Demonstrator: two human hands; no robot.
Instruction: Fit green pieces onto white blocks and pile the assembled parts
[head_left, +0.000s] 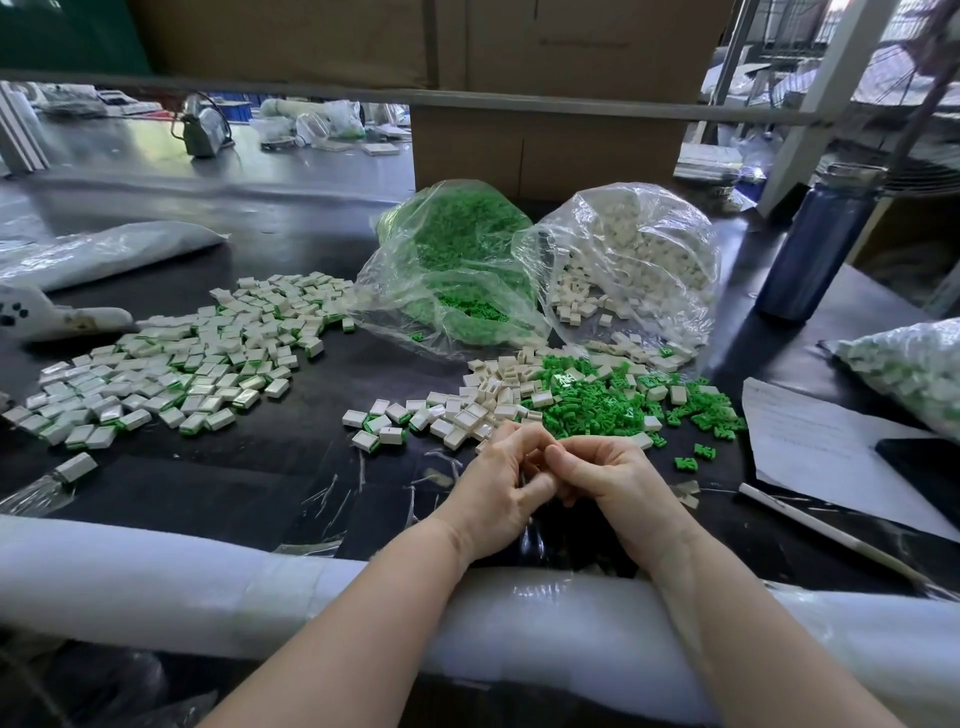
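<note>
Left hand (501, 486) and right hand (605, 480) meet, fingers curled (whatever they pinch stays hidden).

Assembled parts (171, 364) lie left of both bags (457, 270) (side by side).

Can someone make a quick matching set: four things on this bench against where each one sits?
Things:
1. bag of green pieces
2. bag of white blocks
3. pile of assembled parts
4. blue bottle

Places:
A. far right, upright
B. left side of the table
C. centre back, left of the other bag
D. centre back, right of the other bag

Pairs: 1-C, 2-D, 3-B, 4-A
</note>
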